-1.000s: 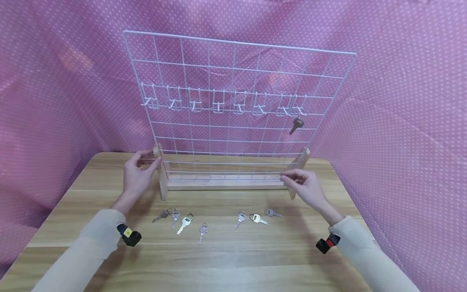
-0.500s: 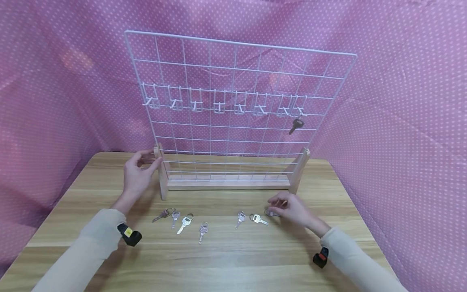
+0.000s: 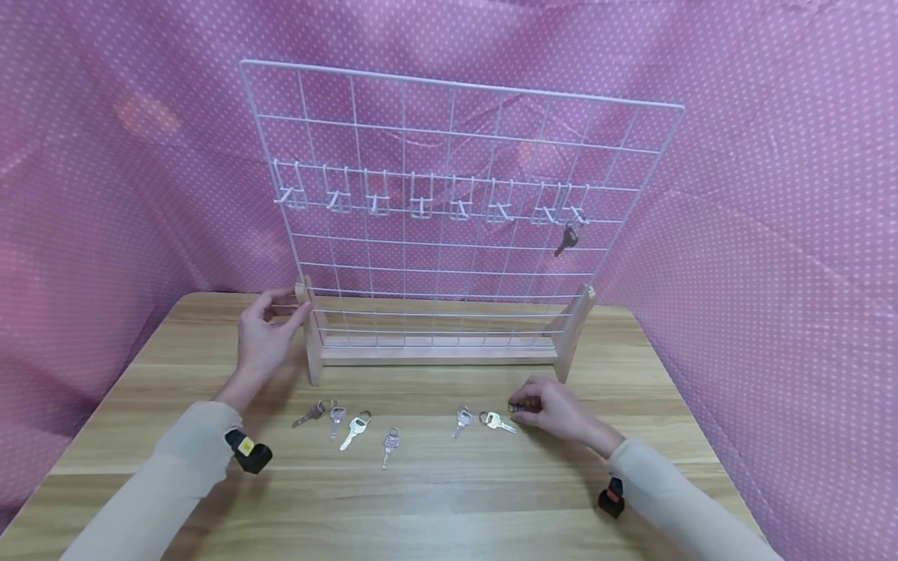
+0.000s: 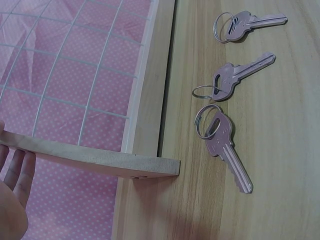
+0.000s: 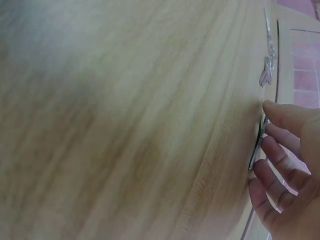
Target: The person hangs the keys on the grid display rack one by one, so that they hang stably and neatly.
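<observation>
My left hand (image 3: pixel 265 331) holds the left wooden upright (image 3: pixel 312 343) of a white wire grid rack (image 3: pixel 449 243), thumb at its front edge and fingers behind. In the left wrist view, fingertips of the left hand (image 4: pixel 16 182) rest against that wooden side piece (image 4: pixel 95 155). Low over the tabletop at right, my right hand (image 3: pixel 557 409) is around a small key (image 3: pixel 517 407) with a ring. Its thumb and fingers stand apart, with the fingertips right at the key (image 5: pixel 257 145) in the right wrist view. The hand hides most of this key.
A dark key (image 3: pixel 568 238) hangs from the rightmost of several white hooks (image 3: pixel 421 206). Several ringed keys lie before the rack, including a bright key (image 3: pixel 496 421), a silver key (image 3: pixel 462 421) and a left-hand group (image 3: pixel 337 419). Pink dotted cloth (image 3: pixel 758 257) surrounds the wooden table (image 3: pixel 421 510).
My right hand has come down from the rack's right upright to the rightmost key on the table, fingers drawing in around it. The hanging key swings slightly. My left hand stays put.
</observation>
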A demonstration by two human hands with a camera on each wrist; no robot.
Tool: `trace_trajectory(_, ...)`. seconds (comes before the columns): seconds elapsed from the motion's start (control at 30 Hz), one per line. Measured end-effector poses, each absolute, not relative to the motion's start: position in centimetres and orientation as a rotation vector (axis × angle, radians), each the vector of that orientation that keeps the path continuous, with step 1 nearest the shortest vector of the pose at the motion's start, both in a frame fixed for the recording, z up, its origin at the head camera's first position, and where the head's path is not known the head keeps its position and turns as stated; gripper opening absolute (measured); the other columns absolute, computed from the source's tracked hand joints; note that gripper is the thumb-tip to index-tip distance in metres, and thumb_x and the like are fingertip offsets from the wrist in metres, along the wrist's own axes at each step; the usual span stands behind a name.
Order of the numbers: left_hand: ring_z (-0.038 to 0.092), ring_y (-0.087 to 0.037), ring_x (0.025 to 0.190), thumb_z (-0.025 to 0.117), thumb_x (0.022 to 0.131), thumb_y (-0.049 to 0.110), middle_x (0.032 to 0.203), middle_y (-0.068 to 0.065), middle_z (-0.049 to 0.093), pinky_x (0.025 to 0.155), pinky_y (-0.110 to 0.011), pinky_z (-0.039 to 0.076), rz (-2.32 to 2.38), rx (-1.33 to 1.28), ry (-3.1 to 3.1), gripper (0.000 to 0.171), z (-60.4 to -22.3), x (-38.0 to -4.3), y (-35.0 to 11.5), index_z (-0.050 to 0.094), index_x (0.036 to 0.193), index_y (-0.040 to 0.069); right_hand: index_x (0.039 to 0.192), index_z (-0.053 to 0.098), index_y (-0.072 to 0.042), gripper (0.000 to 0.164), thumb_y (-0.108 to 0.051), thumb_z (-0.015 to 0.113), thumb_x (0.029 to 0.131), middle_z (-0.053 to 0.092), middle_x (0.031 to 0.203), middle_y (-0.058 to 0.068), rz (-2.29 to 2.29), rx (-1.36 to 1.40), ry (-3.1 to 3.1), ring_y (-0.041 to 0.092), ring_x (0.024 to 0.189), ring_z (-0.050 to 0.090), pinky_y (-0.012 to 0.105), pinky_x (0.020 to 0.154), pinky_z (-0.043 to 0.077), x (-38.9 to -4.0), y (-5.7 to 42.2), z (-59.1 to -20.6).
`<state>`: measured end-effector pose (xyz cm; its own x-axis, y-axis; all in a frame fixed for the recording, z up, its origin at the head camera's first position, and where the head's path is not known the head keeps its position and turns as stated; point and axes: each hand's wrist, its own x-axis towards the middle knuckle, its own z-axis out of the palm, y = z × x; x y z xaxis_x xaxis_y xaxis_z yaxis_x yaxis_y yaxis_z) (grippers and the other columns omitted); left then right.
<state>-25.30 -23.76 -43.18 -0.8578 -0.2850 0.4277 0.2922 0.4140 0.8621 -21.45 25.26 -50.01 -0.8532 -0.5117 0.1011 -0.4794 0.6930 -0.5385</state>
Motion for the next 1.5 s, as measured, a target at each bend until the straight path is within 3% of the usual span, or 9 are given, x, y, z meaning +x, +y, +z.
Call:
trace_trajectory(0.1,0.061,0.007,0.088,0.079,0.096,0.013,0.099,0.031,0.062,0.076,-0.002,0.054,-1.462,-0.012,-2.149,0.033,-43.16,-25.33,-23.73,0.068,0.123,-0.001,0.105,0.081,-0.013,0.018,-0.019,0.085,0.089,0.076,0.1,-0.004,-0.842,-0.828,2.861,0.008,0.093,0.067,0.022,0.081,0.056,-21.49,25.16,-49.96)
trace_trajectory(0.73,0.061,0.008,0.088,0.078,0.095,0.01,0.098,0.032,0.062,0.077,-0.002,0.054,-1.469,-0.016,-2.139,0.034,-43.24,-25.35,-23.76,0.067,0.124,-0.003,0.1,0.083,-0.011,0.013,-0.012,0.083,0.088,0.073,0.093,-0.002,-0.875,-0.764,2.818,-0.001,0.077,0.055,0.016,0.068,0.049,-21.67,24.76,-49.74)
trace_trajectory(1.1,0.06,0.009,0.088,0.078,0.095,0.011,0.099,0.033,0.061,0.078,-0.002,0.054,-1.458,-0.006,-2.142,0.034,-43.31,-25.42,-23.79,0.067,0.124,-0.002,0.097,0.083,-0.015,0.006,-0.016,0.081,0.092,0.072,0.089,-0.007,-0.85,-0.739,2.864,-0.002,0.076,0.054,0.016,0.067,0.048,-21.77,24.48,-49.67)
trace_trajectory(1.5,0.06,0.007,0.089,0.078,0.096,0.012,0.1,0.032,0.062,0.078,-0.002,0.054,-1.467,-0.012,-2.142,0.034,-43.34,-25.45,-23.84,0.067,0.125,-0.002,0.093,0.08,-0.011,0.003,-0.013,0.078,0.094,0.078,0.088,-0.002,-0.952,-0.705,2.878,-0.002,0.074,0.06,0.016,0.067,0.053,-21.7,24.67,-49.31)
